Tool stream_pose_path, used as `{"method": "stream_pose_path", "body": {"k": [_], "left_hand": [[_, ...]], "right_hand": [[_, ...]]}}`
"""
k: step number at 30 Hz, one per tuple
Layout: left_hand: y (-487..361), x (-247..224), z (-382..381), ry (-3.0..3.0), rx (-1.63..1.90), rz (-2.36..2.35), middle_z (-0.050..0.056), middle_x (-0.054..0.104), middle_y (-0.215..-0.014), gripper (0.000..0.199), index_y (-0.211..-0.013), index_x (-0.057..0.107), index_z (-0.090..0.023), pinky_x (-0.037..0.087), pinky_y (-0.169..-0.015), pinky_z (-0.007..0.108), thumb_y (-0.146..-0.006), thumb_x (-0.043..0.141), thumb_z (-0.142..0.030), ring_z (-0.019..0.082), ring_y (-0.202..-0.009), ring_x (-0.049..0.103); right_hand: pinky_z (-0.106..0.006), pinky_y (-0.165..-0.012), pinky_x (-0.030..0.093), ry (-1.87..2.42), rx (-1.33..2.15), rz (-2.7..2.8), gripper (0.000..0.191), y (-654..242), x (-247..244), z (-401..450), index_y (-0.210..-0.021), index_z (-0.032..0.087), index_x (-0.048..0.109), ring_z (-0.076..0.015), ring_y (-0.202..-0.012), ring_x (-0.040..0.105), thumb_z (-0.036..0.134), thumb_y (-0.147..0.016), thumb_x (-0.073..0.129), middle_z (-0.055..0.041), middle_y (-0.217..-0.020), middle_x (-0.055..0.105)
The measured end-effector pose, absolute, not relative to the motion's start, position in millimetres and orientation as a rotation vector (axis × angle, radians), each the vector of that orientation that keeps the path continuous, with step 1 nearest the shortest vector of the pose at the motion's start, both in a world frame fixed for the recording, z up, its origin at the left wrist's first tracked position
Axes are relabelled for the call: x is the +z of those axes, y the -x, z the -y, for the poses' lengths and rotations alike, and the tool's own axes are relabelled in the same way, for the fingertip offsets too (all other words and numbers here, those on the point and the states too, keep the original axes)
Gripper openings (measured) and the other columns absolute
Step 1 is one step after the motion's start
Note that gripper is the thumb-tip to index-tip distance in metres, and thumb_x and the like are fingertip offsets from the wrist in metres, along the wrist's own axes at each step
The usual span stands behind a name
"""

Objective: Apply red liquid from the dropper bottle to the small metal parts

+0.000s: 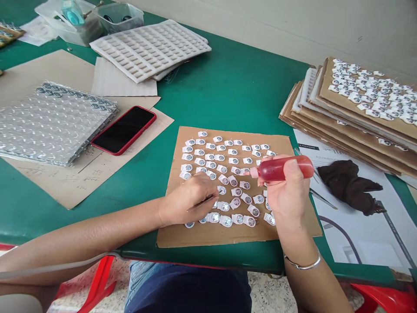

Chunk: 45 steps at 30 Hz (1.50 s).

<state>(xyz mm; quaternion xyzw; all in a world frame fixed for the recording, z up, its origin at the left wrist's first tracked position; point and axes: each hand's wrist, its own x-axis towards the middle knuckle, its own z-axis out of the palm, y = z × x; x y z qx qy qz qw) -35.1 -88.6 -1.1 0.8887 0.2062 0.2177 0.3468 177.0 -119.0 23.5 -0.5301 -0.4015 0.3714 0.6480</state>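
A brown cardboard sheet (239, 235) lies on the green table, covered in rows of small white paper tags, each carrying a round metal disc (225, 221). My left hand (187, 203) rests on the sheet among the tags, pinching a thin metal tool (204, 202), perhaps a needle or tweezers. My right hand (286, 187) grips a red-filled plastic squeeze bottle (282, 168) above the sheet's right part. Its pale pink nozzle (254, 173) points left and down toward the tags, and I cannot tell whether it touches one. Both hands hide some tags.
Stacked cardboard sheets (355, 117) with more tags stand at right, beside a dark cloth (345, 187) and metal tweezers (322, 198) on white paper. At left lie bubble wrap (55, 126) and a red-cased phone (124, 129). A white moulded tray (150, 48) sits at the back.
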Motion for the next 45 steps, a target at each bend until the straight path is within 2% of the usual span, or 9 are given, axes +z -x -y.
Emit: {"method": "stream_pose_path", "body": {"k": [5, 9, 14, 20, 28, 32, 36, 42, 45], "left_hand": [[34.5, 4.1, 91.9, -2.449, 0.512, -0.484, 0.002, 0.052, -0.061, 0.019, -0.066, 0.05, -0.015, 0.041, -0.066, 0.032, -0.081, 0.043, -0.007, 0.014, -0.06, 0.045], [32.9, -4.2, 97.4, -2.682, 0.49, -0.396, 0.004, 0.051, -0.061, 0.021, -0.061, 0.047, -0.016, 0.041, -0.066, 0.032, -0.081, 0.046, -0.008, 0.015, -0.062, 0.042], [30.5, -9.8, 106.1, -2.949, 0.508, -0.345, 0.007, 0.056, -0.068, 0.02, -0.066, 0.053, -0.013, 0.044, -0.07, 0.036, -0.082, 0.043, -0.005, 0.019, -0.068, 0.048], [28.8, -7.9, 113.1, -3.089, 0.567, -0.31, 0.009, 0.058, -0.066, 0.024, -0.069, 0.056, -0.011, 0.045, -0.069, 0.038, -0.085, 0.039, -0.004, 0.021, -0.066, 0.052], [28.9, -7.8, 114.6, -3.073, 0.567, -0.305, 0.01, 0.059, -0.066, 0.025, -0.069, 0.056, -0.011, 0.045, -0.068, 0.037, -0.086, 0.039, -0.003, 0.02, -0.064, 0.052], [29.4, -9.7, 115.1, -2.971, 0.53, -0.308, 0.011, 0.059, -0.068, 0.022, -0.069, 0.055, -0.011, 0.044, -0.069, 0.038, -0.083, 0.04, -0.002, 0.022, -0.071, 0.054], [32.1, -13.0, 111.4, -2.819, 0.534, -0.357, 0.007, 0.057, -0.069, 0.018, -0.068, 0.051, -0.013, 0.044, -0.073, 0.036, -0.084, 0.046, -0.007, 0.02, -0.071, 0.051], [35.4, -15.0, 104.3, -2.745, 0.58, -0.374, 0.006, 0.055, -0.066, 0.021, -0.065, 0.049, -0.014, 0.04, -0.063, 0.032, -0.084, 0.046, -0.008, 0.017, -0.064, 0.045], [35.6, -16.2, 103.5, -2.721, 0.6, -0.364, 0.006, 0.055, -0.067, 0.021, -0.064, 0.05, -0.014, 0.04, -0.064, 0.033, -0.084, 0.046, -0.008, 0.016, -0.064, 0.045]], "right_hand": [[-0.027, -0.038, 0.04, 1.286, 0.832, 0.943, 0.024, -178.5, 15.8, 118.4, -0.083, 0.024, 0.052, -0.0177, -0.058, 0.064, 0.048, -0.081, 0.048, -0.0012, -0.074, 0.061], [-0.028, -0.042, 0.046, 1.33, 0.796, 1.059, 0.019, -173.1, 6.5, 119.0, -0.084, 0.025, 0.053, -0.0156, -0.059, 0.064, 0.043, -0.081, 0.051, -0.0009, -0.076, 0.062], [-0.03, -0.06, 0.054, 1.427, 0.69, 1.321, 0.019, -159.5, 3.5, 121.6, -0.083, 0.022, 0.057, -0.0151, -0.071, 0.064, 0.038, -0.075, 0.063, -0.0011, -0.079, 0.064], [-0.027, -0.058, 0.051, 1.455, 0.583, 1.494, 0.016, -152.5, 7.5, 122.1, -0.077, 0.02, 0.059, -0.0116, -0.063, 0.06, 0.032, -0.071, 0.068, 0.0019, -0.07, 0.064], [-0.031, -0.063, 0.052, 1.503, 0.535, 1.545, 0.019, -151.0, 5.4, 121.0, -0.078, 0.021, 0.057, -0.0147, -0.067, 0.061, 0.035, -0.071, 0.068, 0.0, -0.072, 0.065], [-0.033, -0.064, 0.052, 1.509, 0.541, 1.546, 0.019, -150.8, 4.4, 121.5, -0.079, 0.021, 0.057, -0.0157, -0.068, 0.061, 0.035, -0.071, 0.067, -0.001, -0.073, 0.065], [-0.033, -0.064, 0.051, 1.483, 0.538, 1.539, 0.019, -151.5, 3.6, 121.8, -0.079, 0.02, 0.057, -0.0152, -0.068, 0.061, 0.033, -0.071, 0.068, -0.0011, -0.073, 0.065], [-0.031, -0.061, 0.052, 1.447, 0.568, 1.459, 0.017, -153.8, 4.7, 120.9, -0.078, 0.021, 0.059, -0.0141, -0.065, 0.061, 0.032, -0.07, 0.069, 0.0002, -0.073, 0.064], [-0.032, -0.061, 0.053, 1.433, 0.593, 1.367, 0.017, -156.9, 2.2, 120.6, -0.078, 0.021, 0.06, -0.0148, -0.067, 0.062, 0.034, -0.07, 0.068, -0.0005, -0.074, 0.065]]}}
